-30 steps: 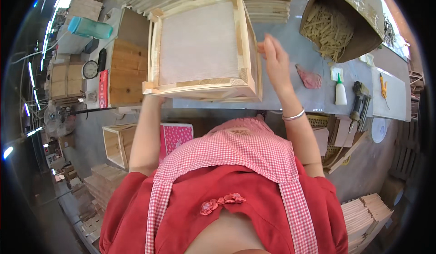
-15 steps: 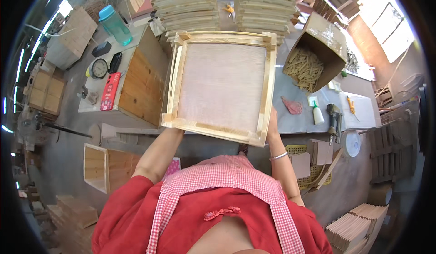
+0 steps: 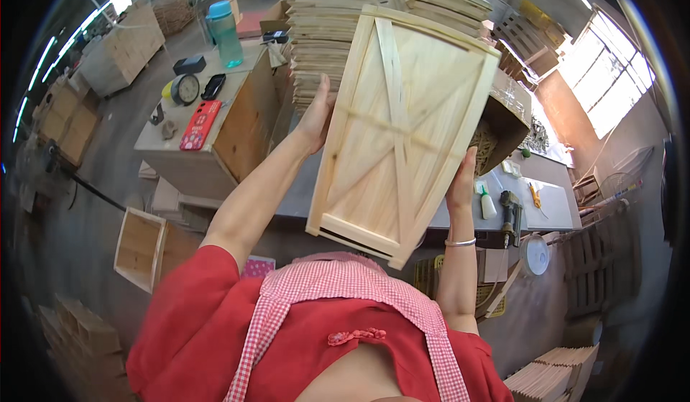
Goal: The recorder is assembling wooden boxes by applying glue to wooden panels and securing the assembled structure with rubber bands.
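I hold a pale wooden crate (image 3: 370,143) tilted up in front of me, above the bench. A long side faces me, made of slats in a frame with crossed diagonal strips. My left hand (image 3: 317,118) presses along its left edge, thumb pointing up. Against the right edge, lower down, lies my right hand (image 3: 462,185), with a bangle on that wrist. The crate hides most of the fingers of both hands. Close beyond my right hand, a cardboard box (image 3: 507,132) of small wooden pieces is partly covered by the crate.
Stacks of wooden panels (image 3: 334,21) rise behind the crate. On the right of the bench lie a nail gun (image 3: 511,215), a small bottle with a green tip (image 3: 488,204) and an orange-handled tool (image 3: 535,195). A side table at left holds a red phone (image 3: 200,125) and a teal bottle (image 3: 226,39).
The crate has been turned: its square panelled face was toward me, and now the braced long side is. Both hands have moved up along its sides, and the view has shifted.
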Tool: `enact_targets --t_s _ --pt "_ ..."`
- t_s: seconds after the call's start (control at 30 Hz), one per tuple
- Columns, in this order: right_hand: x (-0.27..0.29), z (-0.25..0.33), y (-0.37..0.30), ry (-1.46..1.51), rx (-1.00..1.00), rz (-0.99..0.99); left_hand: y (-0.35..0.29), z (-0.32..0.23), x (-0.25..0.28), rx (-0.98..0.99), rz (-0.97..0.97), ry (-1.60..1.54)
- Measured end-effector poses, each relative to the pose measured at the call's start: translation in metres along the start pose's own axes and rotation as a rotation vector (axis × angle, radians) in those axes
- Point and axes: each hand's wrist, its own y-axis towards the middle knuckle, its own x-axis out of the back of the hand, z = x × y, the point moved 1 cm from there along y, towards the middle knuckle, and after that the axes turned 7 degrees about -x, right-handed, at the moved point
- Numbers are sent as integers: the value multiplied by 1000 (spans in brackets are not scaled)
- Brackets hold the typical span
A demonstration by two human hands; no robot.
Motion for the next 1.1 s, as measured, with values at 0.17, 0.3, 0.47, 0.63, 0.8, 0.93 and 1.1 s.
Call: enact_targets --t_s 0.17,0.3,0.47,0.63,0.8,0.93,1.1 --pt "-19 -18 -29 119 -3 -49 -34 12 -17 -142 -230 35" --pt "23 -63 -21 298 -31 -162 -46 37 -22 -193 -296 -31" --pt "55 -85 10 347 -87 -73 -50 70 -14 -263 -355 55" --pt "66 -108 43 274 -252 -51 -43 104 -16 -226 -502 84" --pt "114 -124 69 7 -323 -106 -23 123 3 -229 -532 74" --pt "55 -28 67 -611 222 -416 -38 68 7 -114 -656 47" --pt "-74 73 35 -716 638 -10 -30 23 -10 -137 -604 14"
